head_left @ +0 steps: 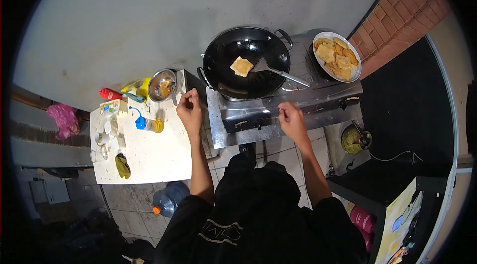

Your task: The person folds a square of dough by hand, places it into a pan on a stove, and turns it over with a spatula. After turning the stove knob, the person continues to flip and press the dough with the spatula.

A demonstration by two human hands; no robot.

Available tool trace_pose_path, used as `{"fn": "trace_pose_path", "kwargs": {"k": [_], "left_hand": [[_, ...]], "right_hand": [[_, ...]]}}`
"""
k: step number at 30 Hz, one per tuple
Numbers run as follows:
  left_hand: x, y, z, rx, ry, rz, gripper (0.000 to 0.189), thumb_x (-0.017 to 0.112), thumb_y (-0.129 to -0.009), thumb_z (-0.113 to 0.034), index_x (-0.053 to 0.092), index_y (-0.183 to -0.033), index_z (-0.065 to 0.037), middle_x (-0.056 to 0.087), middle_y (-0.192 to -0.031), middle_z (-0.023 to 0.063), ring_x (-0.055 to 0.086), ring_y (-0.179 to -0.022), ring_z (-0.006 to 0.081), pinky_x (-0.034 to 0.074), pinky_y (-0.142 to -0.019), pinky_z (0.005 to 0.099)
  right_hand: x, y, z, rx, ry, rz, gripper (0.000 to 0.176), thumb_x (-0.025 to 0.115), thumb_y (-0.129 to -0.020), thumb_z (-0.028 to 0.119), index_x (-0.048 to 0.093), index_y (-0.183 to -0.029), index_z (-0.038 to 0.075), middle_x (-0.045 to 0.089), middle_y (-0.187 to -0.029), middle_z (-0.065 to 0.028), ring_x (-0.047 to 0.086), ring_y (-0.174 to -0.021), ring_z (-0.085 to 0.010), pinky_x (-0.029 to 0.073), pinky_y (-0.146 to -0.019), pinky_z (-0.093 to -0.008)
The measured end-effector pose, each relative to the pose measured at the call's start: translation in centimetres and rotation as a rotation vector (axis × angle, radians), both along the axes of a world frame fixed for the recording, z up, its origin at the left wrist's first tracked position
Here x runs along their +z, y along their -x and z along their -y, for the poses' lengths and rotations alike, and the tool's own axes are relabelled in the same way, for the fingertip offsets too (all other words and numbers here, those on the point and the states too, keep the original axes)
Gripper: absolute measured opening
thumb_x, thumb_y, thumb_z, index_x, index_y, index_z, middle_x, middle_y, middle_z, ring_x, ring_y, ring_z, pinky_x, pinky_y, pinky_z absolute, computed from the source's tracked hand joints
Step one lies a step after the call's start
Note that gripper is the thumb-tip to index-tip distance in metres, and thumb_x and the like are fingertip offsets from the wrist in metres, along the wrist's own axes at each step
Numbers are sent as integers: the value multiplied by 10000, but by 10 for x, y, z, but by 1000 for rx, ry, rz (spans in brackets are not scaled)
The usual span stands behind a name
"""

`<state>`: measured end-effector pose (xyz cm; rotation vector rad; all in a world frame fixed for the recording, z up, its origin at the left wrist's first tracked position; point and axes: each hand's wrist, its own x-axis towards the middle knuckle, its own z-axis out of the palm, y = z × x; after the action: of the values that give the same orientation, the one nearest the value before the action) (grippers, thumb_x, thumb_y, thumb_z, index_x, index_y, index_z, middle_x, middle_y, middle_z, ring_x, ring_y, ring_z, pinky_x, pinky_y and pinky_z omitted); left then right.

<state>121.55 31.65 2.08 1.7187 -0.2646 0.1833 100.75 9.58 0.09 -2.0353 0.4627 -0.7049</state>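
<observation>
My left hand point(189, 109) is raised near the table's right edge, fingers drawn together, with nothing visible in them. Just right of the stove's middle, my right hand point(292, 117) hovers in front of the stove point(298, 107), its fingers curled in and holding nothing that I can see. Beyond both hands, a black wok point(218, 73) stands on the stove. A pale golden square piece of food point(241, 67) lies in it, touching the blade of a metal spatula point(266, 66). The spatula's handle rests over the wok's right rim.
A plate of fried pieces point(340, 59) stands at the stove's right end. On the white table point(154, 157) are a metal bowl point(162, 85), a blue-capped oil bottle point(149, 124), a red bottle point(110, 94) and several cups. A water jug point(171, 199) is on the floor.
</observation>
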Motion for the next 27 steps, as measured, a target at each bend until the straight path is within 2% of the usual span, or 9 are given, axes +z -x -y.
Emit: {"fn": "trace_pose_path", "kwargs": {"k": [4, 8, 11, 12, 15, 20, 22, 25, 27], "left_hand": [[-10, 41, -7, 18, 159, -82, 181, 647, -918, -148, 650, -979, 23, 534, -735, -57, 428, -631, 19, 355, -573, 172], [-50, 102, -17, 14, 148, -239, 117, 602, -921, -72, 651, -982, 16, 580, -822, -29, 468, -716, 34, 393, -657, 188], [-91, 156, -24, -60, 91, -354, 105, 594, -923, -75, 654, -957, 3, 591, -828, -23, 489, -732, 41, 393, -657, 186], [-96, 178, -26, -95, 9, -343, 195, 613, -935, -197, 656, -977, -11, 624, -860, 2, 540, -783, 86, 428, -716, 240], [-122, 232, -32, -172, 84, -505, 208, 628, -929, -225, 657, -1005, -34, 554, -759, -59, 459, -662, 39, 361, -577, 208], [-125, 295, -44, -246, 172, -688, 113, 593, -907, -50, 634, -1000, -1, 526, -746, -62, 460, -683, 23, 371, -633, 173], [-127, 308, -49, -232, 136, -743, 134, 618, -898, -78, 634, -1007, -1, 528, -738, -66, 455, -665, 22, 372, -614, 175], [-135, 318, -54, -247, 115, -696, 131, 609, -899, -70, 641, -1017, -25, 543, -745, -54, 469, -676, 26, 384, -622, 181], [-143, 320, -61, -248, 150, -694, 135, 611, -902, -79, 641, -1021, -23, 550, -744, -50, 478, -682, 30, 390, -629, 185]], "right_hand": [[-31, 16, -13, 185, -76, -265, 69, 578, -817, 4, 566, -878, -26, 629, -793, -172, 643, -706, -300, 488, -598, -389], [-81, 24, -33, 207, -64, -369, 215, 642, -857, 156, 559, -929, -29, 641, -845, -232, 632, -773, -401, 491, -657, -447], [-96, 20, -49, 149, 55, -338, 274, 627, -886, 215, 529, -973, -25, 635, -820, -236, 612, -777, -443, 484, -659, -485], [-102, 17, -53, 106, 127, -300, 264, 624, -891, 214, 517, -979, -12, 632, -761, -218, 608, -735, -441, 474, -631, -487], [-104, 2, -58, 93, 169, -357, 249, 587, -911, 211, 505, -977, -15, 641, -809, -255, 611, -769, -467, 485, -648, -526], [-102, -17, -69, 18, 243, -588, 273, 527, -939, 266, 522, -995, -1, 648, -818, -273, 632, -793, -471, 506, -695, -552], [-109, -26, -67, 20, 282, -571, 272, 502, -945, 259, 554, -996, -3, 651, -844, -278, 636, -820, -470, 513, -728, -543], [-100, -35, -73, -44, 234, -656, 180, 491, -863, 52, 618, -940, -49, 658, -909, -276, 650, -899, -431, 537, -765, -501], [-103, -41, -73, -78, 227, -655, 174, 505, -856, 53, 620, -937, -49, 657, -911, -276, 648, -902, -433, 536, -768, -501]]}}
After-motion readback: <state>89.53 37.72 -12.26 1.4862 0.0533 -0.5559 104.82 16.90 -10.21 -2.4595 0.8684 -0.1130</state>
